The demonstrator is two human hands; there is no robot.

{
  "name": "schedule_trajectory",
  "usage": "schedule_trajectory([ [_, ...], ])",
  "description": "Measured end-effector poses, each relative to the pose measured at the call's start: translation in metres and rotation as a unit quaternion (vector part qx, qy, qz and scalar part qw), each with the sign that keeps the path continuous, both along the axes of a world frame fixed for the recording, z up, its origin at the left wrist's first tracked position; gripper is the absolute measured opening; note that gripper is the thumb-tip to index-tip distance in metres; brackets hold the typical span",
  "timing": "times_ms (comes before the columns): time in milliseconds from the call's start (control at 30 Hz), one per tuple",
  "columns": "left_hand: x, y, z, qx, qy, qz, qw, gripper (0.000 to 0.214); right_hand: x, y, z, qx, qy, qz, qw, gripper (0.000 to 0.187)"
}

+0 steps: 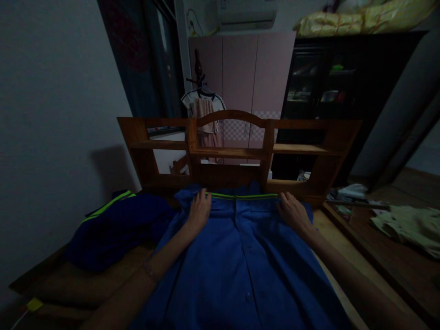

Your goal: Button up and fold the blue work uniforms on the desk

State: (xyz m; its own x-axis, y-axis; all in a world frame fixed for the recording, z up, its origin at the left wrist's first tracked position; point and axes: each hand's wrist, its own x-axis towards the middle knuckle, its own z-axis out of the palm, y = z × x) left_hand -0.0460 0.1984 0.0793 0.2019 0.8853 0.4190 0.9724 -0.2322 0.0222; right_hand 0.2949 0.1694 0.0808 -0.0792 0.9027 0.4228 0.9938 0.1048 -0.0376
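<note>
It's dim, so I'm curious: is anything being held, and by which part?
The left hand and right hand touch the blue shirt at opposite ends of its green stripe; whether either actually pinches it cannot be told.

2 hands [200,208] [293,211], 1 blue shirt [213,256], 3 pink wdrb. drs. [239,78], 1 AC [247,18], 1 hdbd. [227,152]
</note>
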Motion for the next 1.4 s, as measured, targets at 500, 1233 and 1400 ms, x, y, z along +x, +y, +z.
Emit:
schedule_trajectory([
  [500, 0.046, -0.07, -0.048, -0.347, -0.268, -0.235, 0.867, 0.025, -0.065, -0.125, -0.035, -0.221, 0.168, 0.309, 0.91, 0.027],
  [1233, 0.067, -0.139, -0.055, -0.334, -0.432, -0.166, 0.821, 0.013, -0.075, -0.131, -0.051, -0.282, 0.44, 0.257, 0.813, 0.033],
  [1400, 0.07, -0.157, -0.064, -0.28, -0.606, -0.107, 0.737, 0.015, -0.095, -0.137, -0.041, -0.205, 0.461, 0.229, 0.832, 0.025],
])
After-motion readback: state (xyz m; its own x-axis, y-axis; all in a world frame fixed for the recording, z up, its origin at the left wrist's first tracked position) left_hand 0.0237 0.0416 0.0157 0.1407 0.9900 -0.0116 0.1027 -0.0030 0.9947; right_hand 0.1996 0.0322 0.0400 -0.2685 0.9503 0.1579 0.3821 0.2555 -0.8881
